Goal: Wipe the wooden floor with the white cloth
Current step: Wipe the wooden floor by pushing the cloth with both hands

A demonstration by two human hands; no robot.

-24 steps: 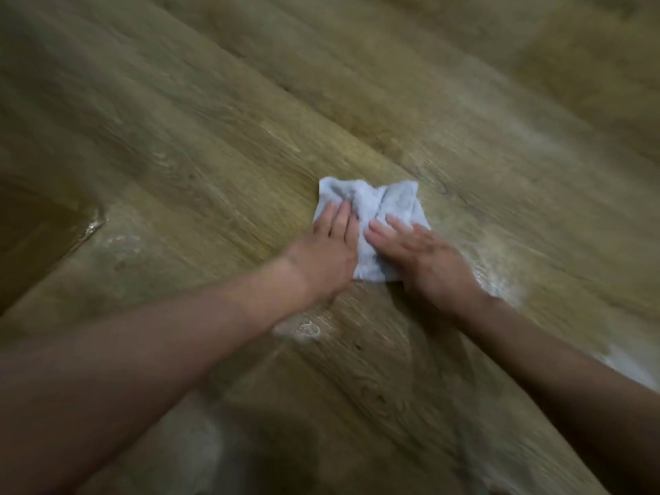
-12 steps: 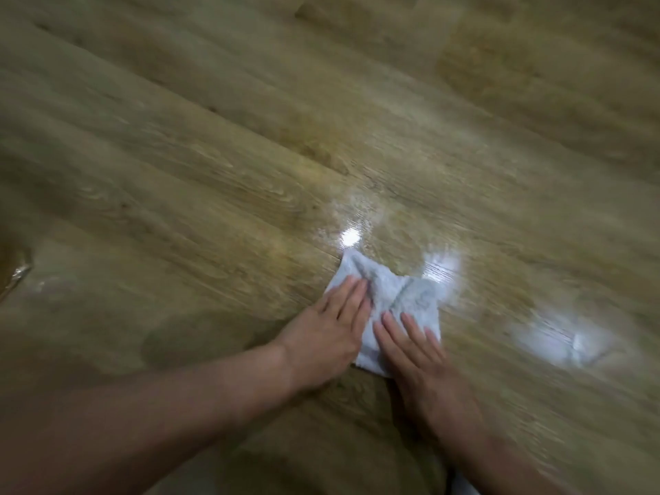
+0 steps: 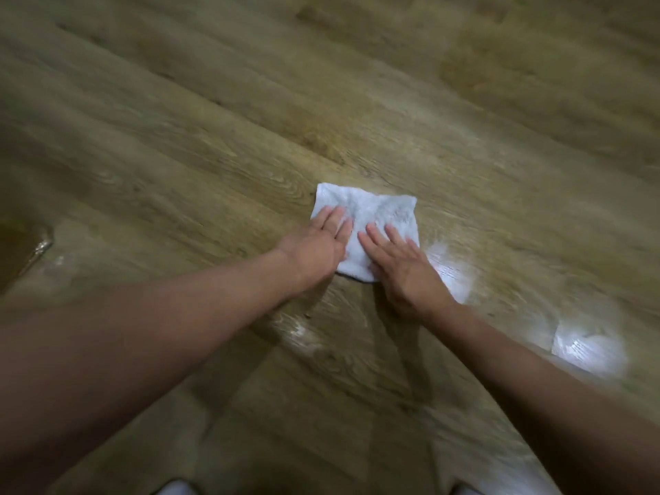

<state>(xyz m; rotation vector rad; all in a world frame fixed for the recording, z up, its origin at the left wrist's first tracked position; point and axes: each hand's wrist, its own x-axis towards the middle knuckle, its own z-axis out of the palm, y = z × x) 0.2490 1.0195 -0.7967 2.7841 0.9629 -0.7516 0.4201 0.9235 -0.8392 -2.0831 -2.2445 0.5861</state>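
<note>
A folded white cloth [image 3: 371, 212] lies flat on the wooden floor [image 3: 214, 144] near the middle of the view. My left hand [image 3: 318, 246] presses on the cloth's left part with straight fingers. My right hand [image 3: 400, 266] presses on its right part, fingers spread and straight. Both palms cover the cloth's near edge. Both forearms reach in from the bottom of the view.
Bright wet-looking glare patches lie on the planks right of my right hand [image 3: 450, 276] and further right [image 3: 585, 348], with a smaller one [image 3: 300, 334] under my left forearm. A dark object's edge [image 3: 21, 251] shows at the far left.
Both hands stayed flat on the cloth while it slid over the floor, nearer to me half a second ago and further away again now. The view shifted and is blurred.
</note>
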